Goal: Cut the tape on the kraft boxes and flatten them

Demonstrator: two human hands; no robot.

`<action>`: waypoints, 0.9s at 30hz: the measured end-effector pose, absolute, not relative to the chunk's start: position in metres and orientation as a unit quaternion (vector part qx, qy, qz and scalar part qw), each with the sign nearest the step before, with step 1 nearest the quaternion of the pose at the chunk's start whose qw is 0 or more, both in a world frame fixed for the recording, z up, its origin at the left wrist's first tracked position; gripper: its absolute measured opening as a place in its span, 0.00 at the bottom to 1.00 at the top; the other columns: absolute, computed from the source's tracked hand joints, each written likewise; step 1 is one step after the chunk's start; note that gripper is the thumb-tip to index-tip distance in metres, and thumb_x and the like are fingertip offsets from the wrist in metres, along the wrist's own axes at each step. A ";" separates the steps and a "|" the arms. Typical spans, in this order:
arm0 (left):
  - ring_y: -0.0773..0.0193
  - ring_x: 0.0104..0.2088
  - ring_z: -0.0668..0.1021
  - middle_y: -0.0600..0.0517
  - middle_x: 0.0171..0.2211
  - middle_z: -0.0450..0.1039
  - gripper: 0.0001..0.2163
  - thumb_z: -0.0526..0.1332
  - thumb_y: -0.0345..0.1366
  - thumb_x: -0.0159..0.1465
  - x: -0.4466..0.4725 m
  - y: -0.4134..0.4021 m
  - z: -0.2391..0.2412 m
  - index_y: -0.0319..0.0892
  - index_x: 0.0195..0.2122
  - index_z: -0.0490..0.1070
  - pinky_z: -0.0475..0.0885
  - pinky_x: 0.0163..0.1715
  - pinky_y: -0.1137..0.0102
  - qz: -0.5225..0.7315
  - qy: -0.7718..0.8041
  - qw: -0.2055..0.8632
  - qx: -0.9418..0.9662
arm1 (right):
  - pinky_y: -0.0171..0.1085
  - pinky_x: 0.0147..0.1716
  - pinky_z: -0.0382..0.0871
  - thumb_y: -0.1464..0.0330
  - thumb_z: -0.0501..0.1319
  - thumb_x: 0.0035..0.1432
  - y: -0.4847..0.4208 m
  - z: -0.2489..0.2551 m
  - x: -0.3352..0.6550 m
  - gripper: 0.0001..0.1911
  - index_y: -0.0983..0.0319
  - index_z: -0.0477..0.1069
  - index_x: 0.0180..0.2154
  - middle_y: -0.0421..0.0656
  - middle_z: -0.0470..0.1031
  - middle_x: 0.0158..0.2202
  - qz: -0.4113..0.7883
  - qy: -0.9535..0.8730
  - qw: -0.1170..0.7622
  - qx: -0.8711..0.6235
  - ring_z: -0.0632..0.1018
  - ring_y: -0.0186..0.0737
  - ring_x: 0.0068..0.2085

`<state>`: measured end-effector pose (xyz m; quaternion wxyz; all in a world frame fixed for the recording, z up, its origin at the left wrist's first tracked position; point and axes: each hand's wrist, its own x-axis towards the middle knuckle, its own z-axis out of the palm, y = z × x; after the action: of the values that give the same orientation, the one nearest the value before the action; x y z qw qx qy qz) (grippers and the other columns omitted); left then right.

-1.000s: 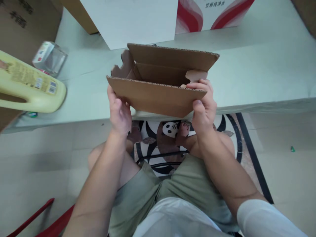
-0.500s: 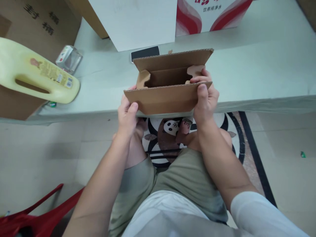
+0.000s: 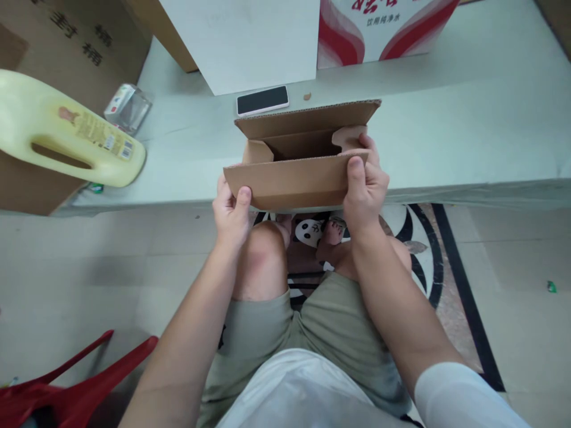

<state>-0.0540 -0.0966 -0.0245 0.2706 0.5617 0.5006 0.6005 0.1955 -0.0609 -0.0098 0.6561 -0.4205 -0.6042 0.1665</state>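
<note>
A small brown cardboard box (image 3: 298,181) is held between my two hands at the table's front edge, its top facing me. Its long front and back flaps stand apart, and the short side flaps slant into the opening. The inside is dark; I cannot make out any contents. My left hand (image 3: 232,208) grips the box's left end, thumb on the front flap and fingers behind. My right hand (image 3: 366,187) grips the right end, thumb pressed on the front flap, fingers at the right side flap.
Behind the box, a phone (image 3: 263,100) lies on the pale table cover (image 3: 468,119). A white carton (image 3: 250,47) and a red-white carton (image 3: 383,35) stand at the back. Left are a yellow jug (image 3: 66,131), a clear plastic container (image 3: 129,109) and a large carton (image 3: 89,53). A red chair (image 3: 102,368) stands lower left.
The box has come slightly down and left in my hands, and its right side flap has swung a little. More of the phone shows. My left knee has moved inward.
</note>
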 end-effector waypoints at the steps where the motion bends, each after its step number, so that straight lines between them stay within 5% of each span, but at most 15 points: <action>1: 0.51 0.63 0.72 0.44 0.56 0.72 0.28 0.61 0.63 0.61 -0.052 -0.096 -0.024 0.47 0.51 0.76 0.67 0.64 0.56 0.606 0.502 0.260 0.559 | 0.60 0.67 0.63 0.52 0.52 0.71 -0.059 -0.010 0.195 0.24 0.58 0.77 0.34 0.45 0.77 0.41 0.165 -0.602 0.657 -0.423 0.74 0.50 0.62; 5: 0.50 0.61 0.73 0.45 0.54 0.73 0.28 0.61 0.64 0.61 -0.046 -0.093 -0.023 0.47 0.50 0.76 0.67 0.63 0.56 0.616 0.501 0.237 0.559 | 0.59 0.67 0.62 0.51 0.52 0.71 -0.053 -0.012 0.192 0.22 0.59 0.77 0.37 0.45 0.77 0.45 0.155 -0.586 0.677 -0.418 0.76 0.49 0.60; 12: 0.50 0.61 0.73 0.46 0.57 0.70 0.25 0.61 0.61 0.64 -0.040 -0.091 -0.031 0.49 0.52 0.74 0.66 0.63 0.56 0.635 0.491 0.239 0.547 | 0.58 0.63 0.66 0.54 0.53 0.70 -0.061 -0.013 0.191 0.20 0.53 0.67 0.58 0.46 0.75 0.51 0.159 -0.585 0.680 -0.413 0.77 0.48 0.57; 23: 0.52 0.55 0.76 0.45 0.60 0.69 0.28 0.61 0.58 0.65 -0.045 -0.090 -0.026 0.57 0.64 0.59 0.72 0.54 0.59 0.621 0.458 0.266 0.578 | 0.62 0.67 0.59 0.65 0.57 0.65 -0.052 -0.018 0.185 0.11 0.56 0.76 0.46 0.44 0.78 0.48 0.102 -0.561 0.714 -0.406 0.74 0.50 0.62; 27: 0.46 0.62 0.72 0.45 0.65 0.65 0.30 0.64 0.54 0.63 -0.055 -0.077 -0.006 0.56 0.65 0.59 0.70 0.58 0.52 0.588 0.433 0.270 0.628 | 0.62 0.67 0.60 0.67 0.56 0.64 -0.054 -0.017 0.183 0.08 0.57 0.74 0.42 0.44 0.77 0.46 0.105 -0.553 0.715 -0.414 0.74 0.50 0.61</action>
<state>-0.0554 -0.0768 -0.0057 0.2702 0.6279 0.4330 0.5876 0.1825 -0.0542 -0.0166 0.7153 -0.4135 -0.5533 0.1053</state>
